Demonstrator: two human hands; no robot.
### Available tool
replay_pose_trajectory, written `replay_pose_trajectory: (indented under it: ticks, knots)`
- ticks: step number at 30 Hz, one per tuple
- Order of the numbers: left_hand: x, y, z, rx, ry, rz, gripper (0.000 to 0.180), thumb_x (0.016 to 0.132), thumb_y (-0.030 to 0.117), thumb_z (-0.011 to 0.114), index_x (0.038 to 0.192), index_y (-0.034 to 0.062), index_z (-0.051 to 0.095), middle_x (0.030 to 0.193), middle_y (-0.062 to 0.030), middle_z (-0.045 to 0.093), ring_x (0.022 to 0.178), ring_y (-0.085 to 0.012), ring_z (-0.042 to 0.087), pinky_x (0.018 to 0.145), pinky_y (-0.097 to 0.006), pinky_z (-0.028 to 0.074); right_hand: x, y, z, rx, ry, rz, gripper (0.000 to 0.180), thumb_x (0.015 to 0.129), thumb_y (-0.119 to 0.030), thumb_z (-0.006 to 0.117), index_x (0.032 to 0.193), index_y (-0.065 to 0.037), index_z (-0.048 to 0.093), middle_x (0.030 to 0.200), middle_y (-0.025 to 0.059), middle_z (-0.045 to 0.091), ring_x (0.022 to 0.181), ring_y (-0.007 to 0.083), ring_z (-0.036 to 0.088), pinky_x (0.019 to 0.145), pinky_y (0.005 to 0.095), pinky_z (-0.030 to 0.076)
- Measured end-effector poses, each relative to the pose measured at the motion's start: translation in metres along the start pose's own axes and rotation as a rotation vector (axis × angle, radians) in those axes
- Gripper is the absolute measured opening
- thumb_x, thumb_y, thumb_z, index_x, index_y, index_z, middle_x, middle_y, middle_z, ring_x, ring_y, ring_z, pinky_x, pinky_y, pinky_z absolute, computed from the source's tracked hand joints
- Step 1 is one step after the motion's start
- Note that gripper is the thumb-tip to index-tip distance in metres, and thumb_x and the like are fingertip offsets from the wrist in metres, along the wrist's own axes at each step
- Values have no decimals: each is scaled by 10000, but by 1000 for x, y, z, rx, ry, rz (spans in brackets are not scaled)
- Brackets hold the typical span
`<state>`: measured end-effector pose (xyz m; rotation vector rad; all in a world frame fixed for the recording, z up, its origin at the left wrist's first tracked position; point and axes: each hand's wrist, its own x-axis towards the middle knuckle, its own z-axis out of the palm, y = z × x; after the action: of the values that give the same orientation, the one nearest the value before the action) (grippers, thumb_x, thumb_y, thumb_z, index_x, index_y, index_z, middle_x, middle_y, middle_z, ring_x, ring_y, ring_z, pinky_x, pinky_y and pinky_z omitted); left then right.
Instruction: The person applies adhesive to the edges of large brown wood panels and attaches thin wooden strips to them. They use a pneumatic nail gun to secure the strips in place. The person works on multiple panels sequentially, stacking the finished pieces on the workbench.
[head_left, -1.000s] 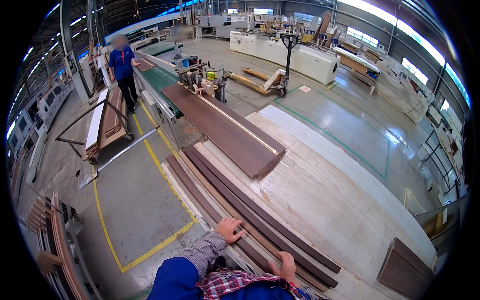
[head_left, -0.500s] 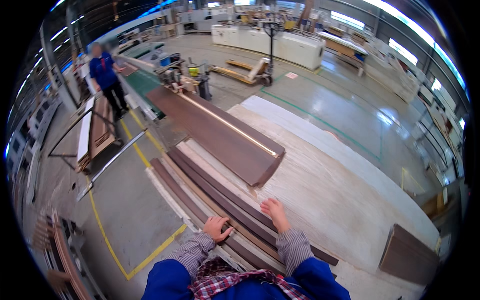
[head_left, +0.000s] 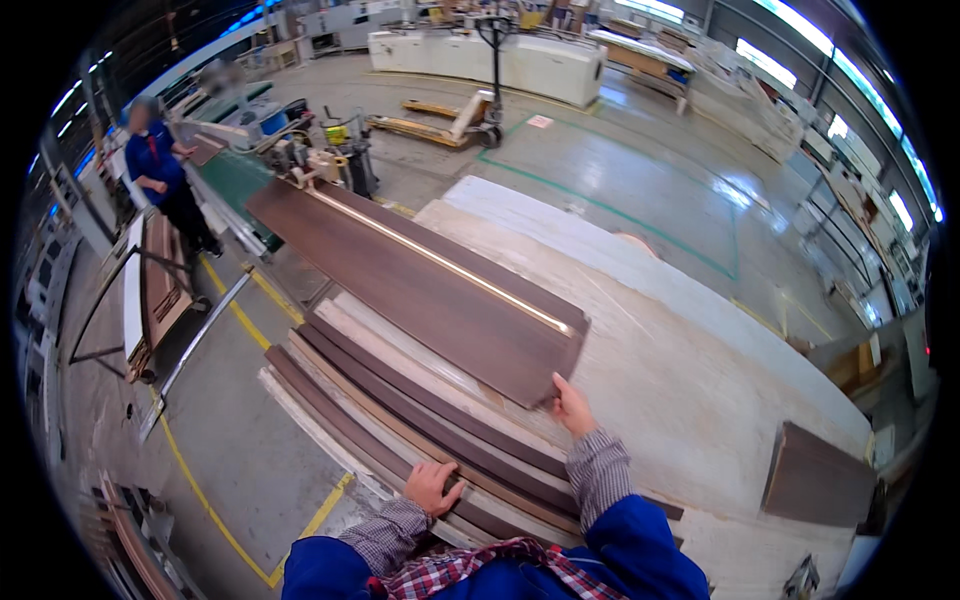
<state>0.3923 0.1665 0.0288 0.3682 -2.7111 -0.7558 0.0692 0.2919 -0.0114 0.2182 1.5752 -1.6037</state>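
A long, wide brown board with a shiny gold strip along it reaches from the machine at the far left toward me. My right hand pinches its near corner, thumb on top; the fingers beneath are partly hidden. My left hand lies on a row of long narrow strips, with thumb and fingers apart. Dark brown strips and a lighter brown strip are among them, side by side with pale ones.
A pale worktop spreads to the right, bearing a short dark board. The machine and green conveyor stand at the far left. A co-worker is beside them, near a rack of panels. Beyond is a yellow pallet truck.
My right hand has gone from hovering above the strips to gripping the board's near corner. The board's near end has come closer. My left hand stays on the strips.
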Motion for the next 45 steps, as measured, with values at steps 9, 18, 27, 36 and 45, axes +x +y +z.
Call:
replay_pose_trajectory:
  ticks: [9,18,27,36,45]
  knots:
    - [4,-2,-3,-14,-39,7,367,838,319,573,1066,32,565,920,-143,599,863,-289,556,818,-382,394,-18,9,-49,-262,90,-234,213,878,-260,574,786,-70,596,590,-18,517,438,66,416,386,221,276]
    - [3,-2,-2,-28,-19,-6,353,841,317,570,1061,41,569,918,-140,597,870,-282,556,806,-377,391,-28,20,-97,-238,249,-286,168,839,-192,599,763,-43,618,585,-17,540,459,71,438,417,229,312]
    - [4,-2,-1,-38,8,-18,326,832,299,586,1031,42,588,923,-131,599,883,-273,555,805,-372,391,-48,29,-138,-264,412,-407,223,807,-182,589,667,-9,589,591,-11,526,495,85,465,442,264,349]
    - [17,4,-6,-102,34,-11,302,830,264,592,1025,34,582,939,-138,588,883,-291,550,801,-376,403,-59,42,-193,-311,501,-566,208,793,-172,562,625,-53,532,545,-23,468,435,82,418,403,247,315]
    - [72,-5,1,-571,112,-404,409,890,295,524,1133,-33,516,1048,-178,575,1000,-261,545,855,-339,436,-140,38,-220,-196,644,-616,248,762,-134,577,555,-39,478,562,-50,439,500,58,383,448,247,295]
